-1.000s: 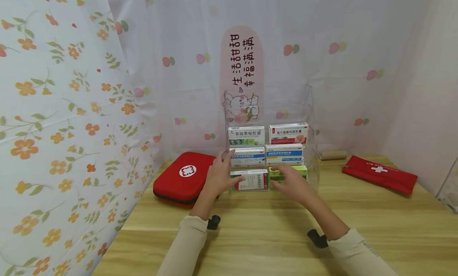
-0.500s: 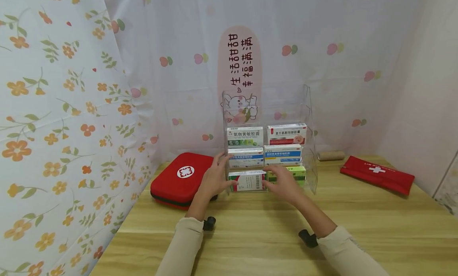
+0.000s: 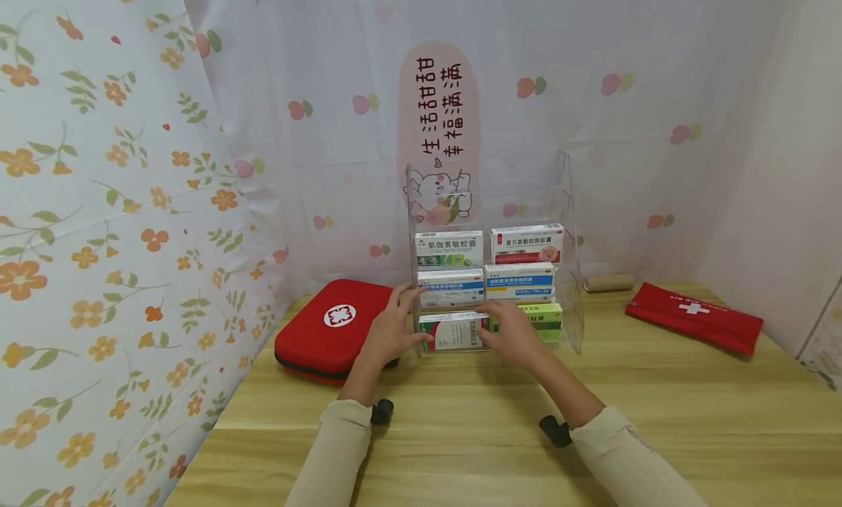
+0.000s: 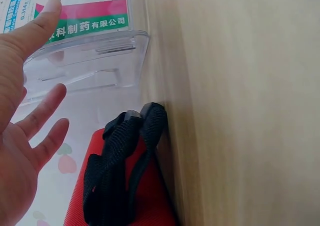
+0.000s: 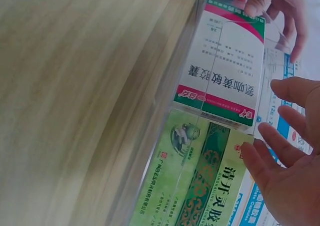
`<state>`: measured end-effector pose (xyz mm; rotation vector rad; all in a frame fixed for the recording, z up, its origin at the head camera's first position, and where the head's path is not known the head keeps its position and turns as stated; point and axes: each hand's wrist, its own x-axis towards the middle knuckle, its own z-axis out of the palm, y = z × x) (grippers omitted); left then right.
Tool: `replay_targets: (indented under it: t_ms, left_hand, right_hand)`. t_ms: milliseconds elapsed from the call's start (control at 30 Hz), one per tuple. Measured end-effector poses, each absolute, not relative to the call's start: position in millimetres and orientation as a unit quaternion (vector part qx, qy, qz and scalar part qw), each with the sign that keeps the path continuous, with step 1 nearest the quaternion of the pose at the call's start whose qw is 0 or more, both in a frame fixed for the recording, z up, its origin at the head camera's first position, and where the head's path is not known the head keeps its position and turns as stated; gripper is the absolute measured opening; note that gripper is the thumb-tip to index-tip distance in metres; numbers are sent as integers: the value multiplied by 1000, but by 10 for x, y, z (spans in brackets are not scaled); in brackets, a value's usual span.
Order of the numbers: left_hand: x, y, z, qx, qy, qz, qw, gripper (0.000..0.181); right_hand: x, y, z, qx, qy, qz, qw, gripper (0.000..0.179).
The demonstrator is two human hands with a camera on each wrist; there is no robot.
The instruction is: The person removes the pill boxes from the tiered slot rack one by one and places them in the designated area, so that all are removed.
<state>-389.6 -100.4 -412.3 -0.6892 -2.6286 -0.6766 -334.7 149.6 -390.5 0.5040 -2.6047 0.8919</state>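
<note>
left hand [image 3: 387, 332]: fingers spread, box's left end | right hand [image 3: 516, 337]: fingers parted, right end | white capsule box [image 3: 458, 333]: acrylic rack [image 3: 576, 313], bottom-left slot, clear front likely stopping slippage

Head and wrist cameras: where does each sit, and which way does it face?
Head: on the head, facing forward and down at the rack and table; left hand, right hand and sleeves show.
Left wrist: on that wrist, facing the rack's left end and red case; left hand shows.
Right wrist: on that wrist, facing the lower white box and green box; right hand and part of the left show.
Shared: head and right wrist show both boxes, both hands.
</note>
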Motion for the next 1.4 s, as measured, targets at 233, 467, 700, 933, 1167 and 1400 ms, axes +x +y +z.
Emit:
replay_targets:
  t_ms: [233, 467, 700, 933, 1167, 1400]
  left_hand:
    - [-3925, -999, -4138, -240, -928, -234, 164, 94]
    - [-3919, -1011, -4132, -241, -931, -223, 161, 94]
    - [-3922, -1012, -4115, -246, -931, -226, 145, 97]
    - [-3920, -1013, -4118, -236, -936, -225, 132, 97]
    - [-3936, -1006, -4134, -238, -934, -233, 127, 95]
    - [-3935, -1001, -4112, -242, -931, -239, 130, 95]
  right_hand:
    - [-3416, 1493, -3891, 169, -926, 299, 158, 32]
    - [-3484, 1504, -3881, 192, -929, 272, 160, 29]
    - [-3556, 1525, -3829, 196, -944, 218, 154, 28]
    - [-3578, 1516, -3832, 195, -951, 187, 147, 30]
    - [-3614, 1511, -3879, 199, -954, 152, 163, 24]
    - [-3618, 1519, -3906, 210, -949, 140, 190, 25]
